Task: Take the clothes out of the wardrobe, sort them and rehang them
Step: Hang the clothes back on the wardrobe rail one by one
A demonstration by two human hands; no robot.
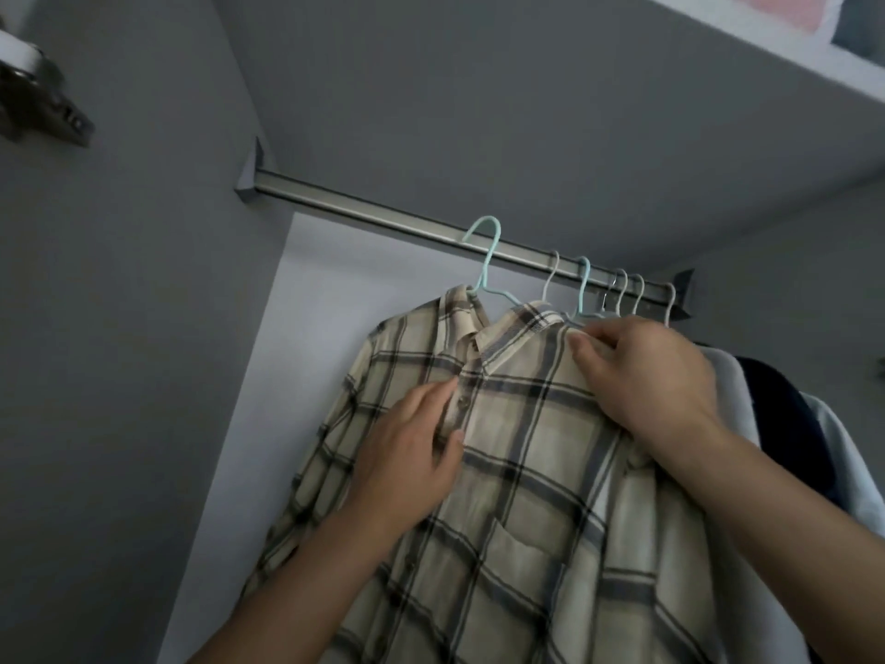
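Beige plaid shirt point(503, 472): left hand point(407, 462) pinches its placket, right hand point(641, 376) grips its shoulder; tugging could unseat the hanger point(488, 261) above the fingers.

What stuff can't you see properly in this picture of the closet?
- Head view: the clothes behind the plaid shirt are mostly hidden by it and the right hand.
- The shirt's bottom is cut off by the lower edge.
- Things on the top shelf are blurred and cut off.
- The metal part at far left is blurred.
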